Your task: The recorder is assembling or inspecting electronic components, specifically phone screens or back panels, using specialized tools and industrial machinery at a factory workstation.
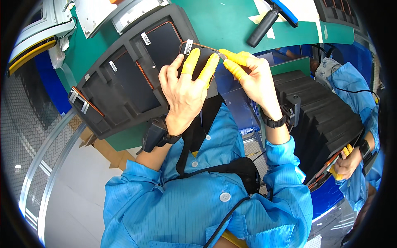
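My left hand [186, 89], with yellow finger cots on some fingers, grips a flat dark phone-shaped device [201, 62] with an orange rim and a white label. Part of the device is hidden beneath my fingers. Beside its upper right corner, my right hand [248, 74] pinches a small grey piece [222, 56] between thumb and index finger, both in yellow cots. Under my left hand and leftward lies a black foam tray [97, 89]. Similar dark devices [134, 78] rest in its slots, and another orange-rimmed one [87, 101] stands on edge at its left end.
A green work surface [223, 22] spreads beyond the tray. At the back lies a black-handled tool [264, 27]. A tall stack of black foam trays [318, 120] stands on the right. Past it, another person's hand [349, 163] touches orange-edged pieces. Metal rails [49, 165] run along the left.
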The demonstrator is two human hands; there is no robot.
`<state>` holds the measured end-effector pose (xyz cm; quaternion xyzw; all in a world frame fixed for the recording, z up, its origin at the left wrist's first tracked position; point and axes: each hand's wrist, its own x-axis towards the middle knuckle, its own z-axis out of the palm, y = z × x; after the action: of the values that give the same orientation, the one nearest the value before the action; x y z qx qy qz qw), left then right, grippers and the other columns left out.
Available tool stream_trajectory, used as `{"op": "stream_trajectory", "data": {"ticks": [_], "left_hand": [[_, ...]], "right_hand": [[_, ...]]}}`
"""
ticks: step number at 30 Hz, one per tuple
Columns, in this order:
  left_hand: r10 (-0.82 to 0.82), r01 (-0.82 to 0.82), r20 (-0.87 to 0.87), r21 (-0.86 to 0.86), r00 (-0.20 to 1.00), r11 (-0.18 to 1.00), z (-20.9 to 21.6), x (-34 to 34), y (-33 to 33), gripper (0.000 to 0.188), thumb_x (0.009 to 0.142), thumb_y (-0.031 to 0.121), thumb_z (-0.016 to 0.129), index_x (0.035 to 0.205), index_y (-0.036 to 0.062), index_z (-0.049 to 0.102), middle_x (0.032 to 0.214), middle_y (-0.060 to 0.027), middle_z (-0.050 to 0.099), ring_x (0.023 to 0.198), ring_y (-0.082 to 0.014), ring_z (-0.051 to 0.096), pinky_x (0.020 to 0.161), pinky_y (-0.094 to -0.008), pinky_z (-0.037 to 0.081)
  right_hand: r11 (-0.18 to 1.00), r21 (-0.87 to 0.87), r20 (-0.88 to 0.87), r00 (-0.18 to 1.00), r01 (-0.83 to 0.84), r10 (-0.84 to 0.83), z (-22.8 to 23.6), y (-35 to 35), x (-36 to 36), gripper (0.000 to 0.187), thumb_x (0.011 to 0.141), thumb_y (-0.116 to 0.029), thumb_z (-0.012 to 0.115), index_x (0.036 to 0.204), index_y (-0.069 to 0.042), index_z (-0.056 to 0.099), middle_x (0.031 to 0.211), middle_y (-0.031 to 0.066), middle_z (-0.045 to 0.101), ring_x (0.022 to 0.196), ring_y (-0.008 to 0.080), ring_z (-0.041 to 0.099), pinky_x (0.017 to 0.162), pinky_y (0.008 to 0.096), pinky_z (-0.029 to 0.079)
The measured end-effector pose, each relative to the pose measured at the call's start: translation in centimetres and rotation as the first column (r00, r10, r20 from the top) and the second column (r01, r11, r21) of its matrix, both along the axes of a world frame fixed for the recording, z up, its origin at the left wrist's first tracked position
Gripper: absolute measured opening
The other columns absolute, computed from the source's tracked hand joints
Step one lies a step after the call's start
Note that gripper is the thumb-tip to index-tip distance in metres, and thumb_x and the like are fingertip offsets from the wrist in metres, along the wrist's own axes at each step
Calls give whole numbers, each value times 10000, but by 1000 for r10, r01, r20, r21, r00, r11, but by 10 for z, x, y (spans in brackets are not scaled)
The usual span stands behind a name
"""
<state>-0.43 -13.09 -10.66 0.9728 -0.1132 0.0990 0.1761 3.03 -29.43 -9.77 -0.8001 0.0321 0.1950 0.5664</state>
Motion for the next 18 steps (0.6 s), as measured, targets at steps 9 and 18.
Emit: {"op": "stream_trajectory", "data": {"ticks": [9,18], "left_hand": [[-1,1,-4,-22,1000,1000,-1,1,1,388,665,126,643,1017,287,629,1021,-44,552,956,-258,469,776,-390,346],[-9,9,-7,-22,1000,1000,-1,0,3,405,660,120,642,1029,285,623,1033,-45,547,952,-262,463,773,-392,340]], "right_hand": [[991,134,-126,992,30,-13,-3,-2,3,227,777,-102,630,997,-44,631,735,51,617,507,56,459,470,196,384],[956,278,-178,983,92,-43,-14,-3,-3,221,794,-102,615,1008,-50,628,740,34,611,523,43,453,468,177,373]]}}
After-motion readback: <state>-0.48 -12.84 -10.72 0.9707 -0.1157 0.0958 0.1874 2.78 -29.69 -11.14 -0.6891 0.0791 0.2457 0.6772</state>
